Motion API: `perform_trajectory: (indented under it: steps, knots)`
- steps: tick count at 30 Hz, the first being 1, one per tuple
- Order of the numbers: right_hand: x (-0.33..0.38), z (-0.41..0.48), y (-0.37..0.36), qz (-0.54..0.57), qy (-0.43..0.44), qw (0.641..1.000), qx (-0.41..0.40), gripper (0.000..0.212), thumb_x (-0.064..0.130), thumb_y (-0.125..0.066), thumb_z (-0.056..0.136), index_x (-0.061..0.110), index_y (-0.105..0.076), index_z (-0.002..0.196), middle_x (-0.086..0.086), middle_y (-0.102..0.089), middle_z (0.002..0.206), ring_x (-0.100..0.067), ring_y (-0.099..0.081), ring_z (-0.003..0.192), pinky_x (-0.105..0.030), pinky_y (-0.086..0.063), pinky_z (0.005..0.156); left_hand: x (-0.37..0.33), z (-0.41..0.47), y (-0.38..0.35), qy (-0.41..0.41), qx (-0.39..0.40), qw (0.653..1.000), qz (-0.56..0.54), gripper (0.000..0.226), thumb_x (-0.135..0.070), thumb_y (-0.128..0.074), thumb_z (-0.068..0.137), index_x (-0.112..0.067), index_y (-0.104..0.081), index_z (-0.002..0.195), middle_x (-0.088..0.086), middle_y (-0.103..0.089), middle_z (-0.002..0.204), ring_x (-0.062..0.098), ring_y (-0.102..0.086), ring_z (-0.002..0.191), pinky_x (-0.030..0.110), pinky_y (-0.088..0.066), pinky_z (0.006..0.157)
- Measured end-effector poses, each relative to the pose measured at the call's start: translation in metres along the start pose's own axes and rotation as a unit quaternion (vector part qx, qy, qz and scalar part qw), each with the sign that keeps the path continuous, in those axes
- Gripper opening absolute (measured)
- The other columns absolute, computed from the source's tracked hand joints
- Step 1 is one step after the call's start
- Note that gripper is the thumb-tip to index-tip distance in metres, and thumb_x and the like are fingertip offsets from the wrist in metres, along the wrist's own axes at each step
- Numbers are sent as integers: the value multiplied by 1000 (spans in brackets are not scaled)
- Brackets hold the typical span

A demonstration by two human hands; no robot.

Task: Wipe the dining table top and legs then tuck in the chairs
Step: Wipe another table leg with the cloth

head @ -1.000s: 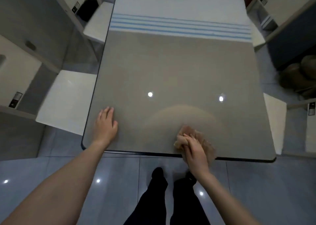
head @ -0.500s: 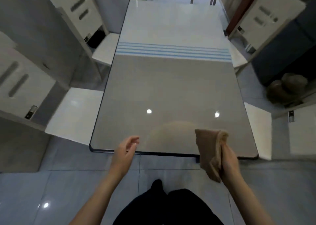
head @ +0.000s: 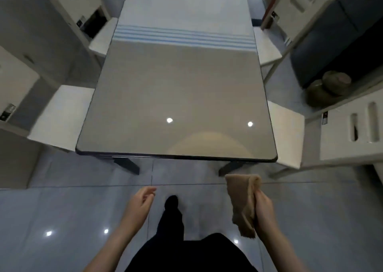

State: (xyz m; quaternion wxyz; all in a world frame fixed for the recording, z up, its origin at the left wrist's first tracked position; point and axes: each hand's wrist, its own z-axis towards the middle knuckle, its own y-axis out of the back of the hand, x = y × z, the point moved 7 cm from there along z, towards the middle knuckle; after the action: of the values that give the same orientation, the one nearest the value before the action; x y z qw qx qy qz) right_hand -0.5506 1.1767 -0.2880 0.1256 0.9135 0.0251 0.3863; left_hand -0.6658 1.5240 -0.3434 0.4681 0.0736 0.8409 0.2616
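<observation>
The right hand, at lower right of the frame, is closed around a tan cloth that hangs folded, its long axis running roughly up and down the picture, clear of the dining table. The left hand, lower centre, is half open with fingers loosely curled and holds nothing. The table fills the middle of the frame; its near edge lies just above both hands. 2 dark legs show under that edge: the right leg sits just above the cloth, the left leg above the empty hand. Judging by this, the cloth hand is far nearer the right leg, a likely next target. 4 white chairs remain untucked.
</observation>
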Motion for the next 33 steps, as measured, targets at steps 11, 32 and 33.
perform_trajectory:
  steps: [11, 32, 33]
  knots:
    - [-38, 37, 163, 40, 23, 999, -22, 47, 46, -43, 98, 12, -62, 71, -3, -59, 57, -20, -56, 56, -30, -45, 54, -86, -50, -166, -53, 42, 997, 33, 19, -19, -51, 96, -25, -61, 110, -7, -64, 106, 4, -60, 97, 21, -49, 81]
    - [-103, 320, 65, 250, 315, 913, -70, 42, 50, -46, 93, 17, -69, 106, -1, -71, 109, -19, -63, 105, -41, -45, 97, -27, 264, -440, -170, 160, 957, -172, 36, -37, -39, 99, -35, -36, 135, -26, -37, 137, -6, -36, 125, 12, -27, 100]
    - [-104, 334, 52, 262, 345, 900, -51, 42, 53, -49, 91, 22, -69, 110, -1, -69, 118, -19, -61, 110, -42, -41, 101, -27, 282, -454, -194, 170, 947, -192, 31, -34, -39, 100, -35, -42, 130, -27, -45, 132, -5, -42, 125, 11, -30, 98]
